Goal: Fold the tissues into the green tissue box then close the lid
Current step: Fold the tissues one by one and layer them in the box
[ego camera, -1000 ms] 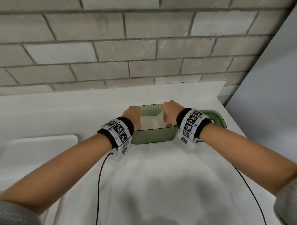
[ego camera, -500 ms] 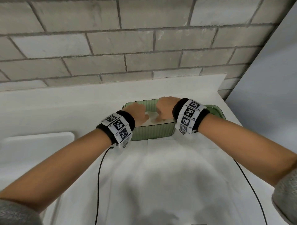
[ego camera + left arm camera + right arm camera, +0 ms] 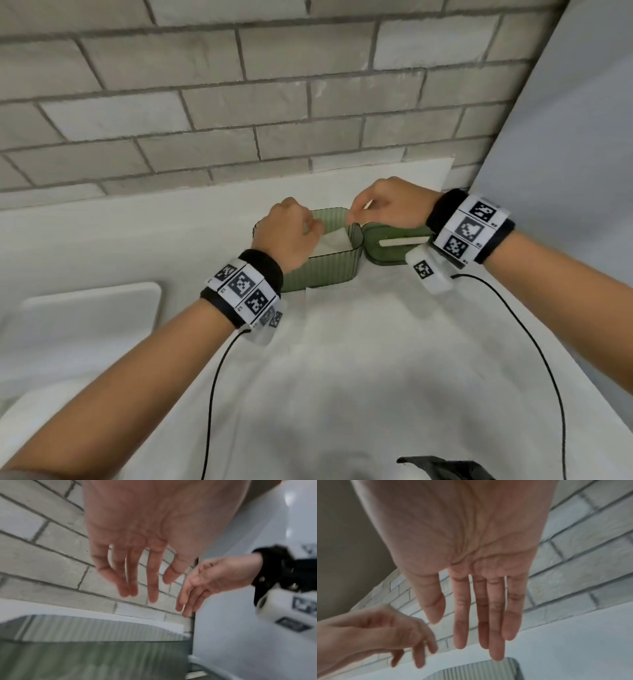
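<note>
The green ribbed tissue box (image 3: 322, 274) stands open at the back of the counter, with a folded white tissue (image 3: 334, 240) lying inside. Its green lid (image 3: 376, 253), with a white slot, lies just right of the box. My left hand (image 3: 301, 229) hovers over the box's left half, fingers relaxed and empty (image 3: 137, 582). My right hand (image 3: 370, 209) hangs above the gap between box and lid, its fingers (image 3: 479, 622) straight and holding nothing. The box's rim (image 3: 94, 628) shows below the left hand, and one corner (image 3: 479, 672) below the right.
White tissue sheets (image 3: 359, 359) lie spread on the counter in front of the box. A white tray (image 3: 92, 315) sits at the left. Black cables (image 3: 215, 377) trail from both wrists. A brick wall (image 3: 274, 102) stands behind and a pale panel (image 3: 565, 137) at the right.
Both hands were down in the box on the tissue; they have lifted out and opened. The right hand has moved right, above the lid.
</note>
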`<state>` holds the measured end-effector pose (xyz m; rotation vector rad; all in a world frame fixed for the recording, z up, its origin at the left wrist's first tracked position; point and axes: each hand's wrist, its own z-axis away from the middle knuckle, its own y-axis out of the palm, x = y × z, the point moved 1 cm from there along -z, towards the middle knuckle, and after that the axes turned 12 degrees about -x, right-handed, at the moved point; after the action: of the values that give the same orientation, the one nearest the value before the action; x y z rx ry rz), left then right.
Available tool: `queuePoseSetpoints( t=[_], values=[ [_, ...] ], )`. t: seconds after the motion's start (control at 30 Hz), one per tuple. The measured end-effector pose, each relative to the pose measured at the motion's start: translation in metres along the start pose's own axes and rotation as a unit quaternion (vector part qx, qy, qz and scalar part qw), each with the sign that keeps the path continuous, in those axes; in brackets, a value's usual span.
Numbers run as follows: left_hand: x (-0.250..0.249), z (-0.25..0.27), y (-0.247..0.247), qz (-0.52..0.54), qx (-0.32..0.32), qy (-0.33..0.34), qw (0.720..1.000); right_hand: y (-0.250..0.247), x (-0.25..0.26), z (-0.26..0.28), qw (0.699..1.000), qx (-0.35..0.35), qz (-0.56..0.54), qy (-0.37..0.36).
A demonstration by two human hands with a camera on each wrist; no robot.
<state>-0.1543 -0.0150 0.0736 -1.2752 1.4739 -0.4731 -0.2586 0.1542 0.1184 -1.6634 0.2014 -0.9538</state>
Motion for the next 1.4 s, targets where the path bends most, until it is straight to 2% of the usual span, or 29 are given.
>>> queuePoseSetpoints(
  t=[0.03, 0.1, 0.2, 0.3, 0.4, 0.53, 0.7, 0.93, 1.03, 1.2, 1.3, 1.4],
  values=[
    [-0.008, 0.009, -0.003, 0.044, -0.035, 0.008, 0.998, -0.009, -0.008, 0.013, 1.0, -0.01, -0.008, 0.008],
    [-0.025, 0.025, -0.004, 0.111, -0.036, 0.011, 0.993, -0.019, -0.026, 0.04, 0.999, -0.024, -0.013, 0.038],
    [-0.046, 0.045, 0.016, 0.142, 0.047, 0.018, 0.989, -0.017, -0.057, 0.078, 0.996, -0.013, 0.015, 0.09],
    [-0.062, 0.057, 0.051, 0.141, 0.154, 0.009, 0.978, 0.0, -0.093, 0.109, 0.987, 0.035, 0.06, 0.143],
    [-0.073, 0.062, 0.084, 0.082, 0.219, -0.005, 0.972, 0.02, -0.124, 0.137, 0.966, 0.062, 0.105, 0.226],
    [-0.081, 0.069, 0.108, -0.076, 0.286, 0.015, 0.955, 0.046, -0.141, 0.167, 0.941, 0.055, 0.135, 0.306],
    [-0.086, 0.072, 0.12, -0.16, 0.277, 0.013, 0.948, 0.062, -0.142, 0.18, 0.941, 0.004, 0.115, 0.317],
    [-0.081, 0.068, 0.123, -0.117, 0.278, -0.061, 0.951, 0.065, -0.127, 0.184, 0.933, -0.065, 0.22, 0.278],
    [-0.08, 0.066, 0.122, -0.105, 0.278, -0.071, 0.952, 0.069, -0.122, 0.186, 0.931, -0.093, 0.241, 0.258],
    [-0.079, 0.067, 0.123, -0.09, 0.284, -0.079, 0.951, 0.07, -0.115, 0.184, 0.931, -0.094, 0.256, 0.242],
    [-0.078, 0.068, 0.125, -0.086, 0.269, -0.071, 0.957, 0.068, -0.114, 0.184, 0.933, -0.094, 0.252, 0.24],
    [-0.076, 0.069, 0.123, -0.065, 0.215, -0.046, 0.973, 0.065, -0.114, 0.186, 0.937, -0.108, 0.224, 0.243]
  ],
)
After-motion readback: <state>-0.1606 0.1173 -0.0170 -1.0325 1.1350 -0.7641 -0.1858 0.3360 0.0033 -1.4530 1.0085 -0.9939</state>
